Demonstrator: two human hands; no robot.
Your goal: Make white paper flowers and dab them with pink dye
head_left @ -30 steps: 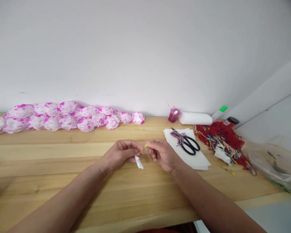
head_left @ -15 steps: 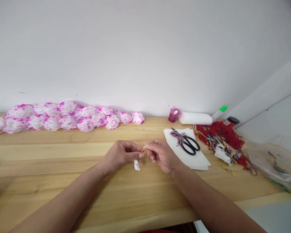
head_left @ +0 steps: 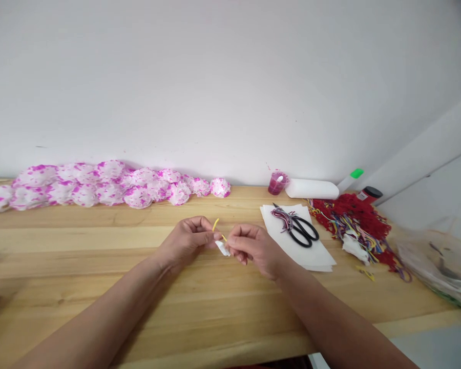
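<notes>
Above the middle of the table, my left hand (head_left: 190,238) pinches a small white paper piece (head_left: 223,248) and a short yellow string (head_left: 215,224) between thumb and fingers. One end of the string sticks up above the left thumb. My right hand (head_left: 253,246) is closed just to the right, its thumb and forefinger pinching the string's other end. The paper hangs below the fingertips, and most of it is hidden by the hands.
Pink-spotted white paper puffs (head_left: 111,192) lie along the wall. On the right, black scissors (head_left: 305,233) and purple strings rest on white paper sheets (head_left: 315,259). Behind are a cup of purple liquid (head_left: 277,183), a white roll (head_left: 311,188) and a heap of red yarn (head_left: 353,215).
The yellow string now shows longer, with one end standing up over the left thumb. The white paper has swung up and right towards my right hand.
</notes>
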